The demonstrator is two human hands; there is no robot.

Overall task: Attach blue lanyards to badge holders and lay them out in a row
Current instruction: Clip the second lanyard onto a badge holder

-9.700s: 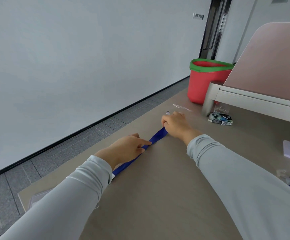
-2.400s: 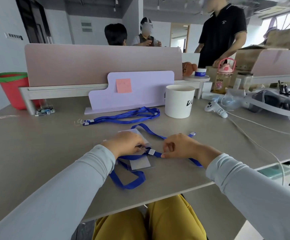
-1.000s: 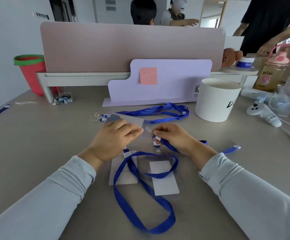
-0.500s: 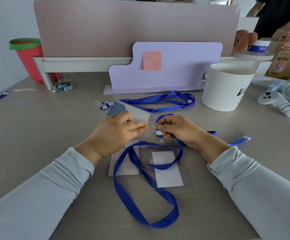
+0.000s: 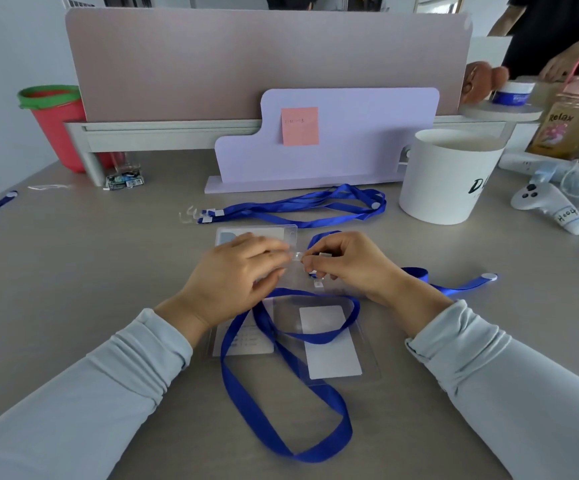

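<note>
Here, in the head view, my left hand (image 5: 236, 275) kept its grip pinched on the slotted edge of a clear badge holder (image 5: 257, 233) lying on the bench (image 5: 90, 271). Just beside it, my right hand (image 5: 347, 265) pinched the white clip (image 5: 324, 255) of a blue lanyard (image 5: 418, 273) trailing off to my right. Nearer me, two more holders (image 5: 329, 355) lay side by side under a looped lanyard (image 5: 281, 427). Spare lanyards (image 5: 309, 206) lay beyond, beside a white cup (image 5: 450, 178).
</note>
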